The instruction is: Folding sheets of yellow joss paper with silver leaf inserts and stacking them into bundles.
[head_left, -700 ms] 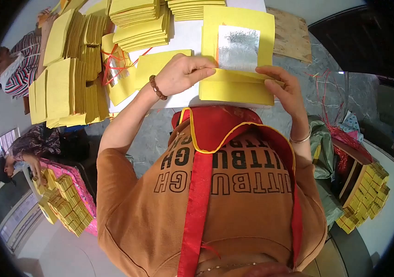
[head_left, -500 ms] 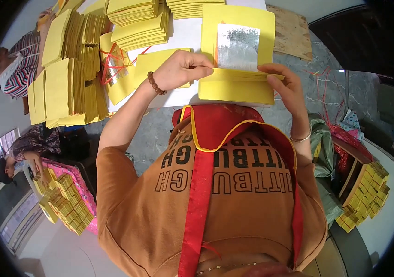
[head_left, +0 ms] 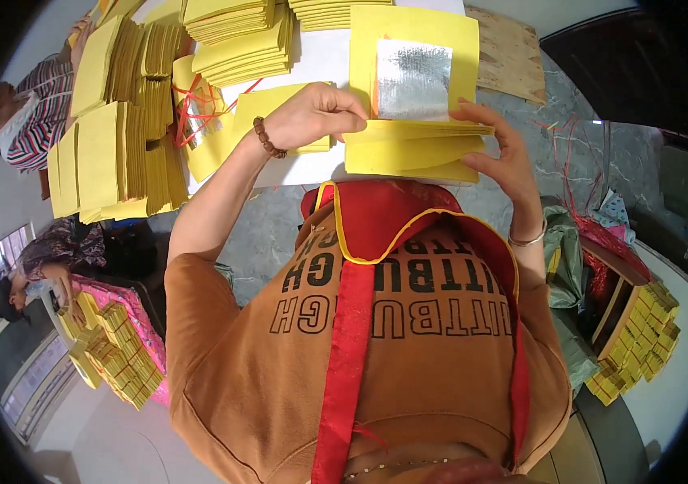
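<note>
A stack of yellow paper sheets lies at the table's near edge, its upper layers bent into loose flaps along a crosswise fold. With thumb and fingers closed, my left hand pinches the left end of the fold. My right hand is open at the right end, fingers by the far side of the fold and thumb lower, near a drooping flap. Beyond the fold, a yellow sheet with a silver foil square lies flat. The fold partly covers the foil's near edge.
Yellow paper piles fill the table's far and left parts. Red strings lie on another foil sheet, left. One co-worker in stripes is at the far left; another, lower left, is beside bundled yellow paper. More bundles stand right.
My right thumb has moved down from the fold, and the gap between it and the fingers has widened. A flap now hangs apart from the upper layers. My left hand still pinches the left end.
</note>
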Available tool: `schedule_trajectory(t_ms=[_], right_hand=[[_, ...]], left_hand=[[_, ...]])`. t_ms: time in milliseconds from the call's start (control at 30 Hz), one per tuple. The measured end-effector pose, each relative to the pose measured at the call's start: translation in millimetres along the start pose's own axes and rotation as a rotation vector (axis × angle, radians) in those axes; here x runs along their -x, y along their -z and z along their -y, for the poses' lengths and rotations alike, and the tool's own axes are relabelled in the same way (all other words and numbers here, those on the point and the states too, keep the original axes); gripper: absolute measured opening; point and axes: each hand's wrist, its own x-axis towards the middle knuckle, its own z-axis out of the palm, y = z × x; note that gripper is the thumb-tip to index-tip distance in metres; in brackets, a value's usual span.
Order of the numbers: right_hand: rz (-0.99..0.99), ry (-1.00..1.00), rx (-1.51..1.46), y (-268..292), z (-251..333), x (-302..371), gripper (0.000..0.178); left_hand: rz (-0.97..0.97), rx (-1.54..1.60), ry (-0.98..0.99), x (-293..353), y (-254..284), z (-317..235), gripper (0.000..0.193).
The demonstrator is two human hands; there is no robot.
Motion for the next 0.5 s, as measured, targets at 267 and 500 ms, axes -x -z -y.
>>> schedule_trajectory(t_ms=[267,500], right_hand=[[0.089,-0.045,-0.202,5,-5,-1,0.064],[0.126,-0.060,-0.168,3,-12,-2,0.068]], left_hand=[[0.020,-0.016,-0.032,0,1,0,0.015],[0.061,-0.044,-0.035,0,2,-2,0.016]])
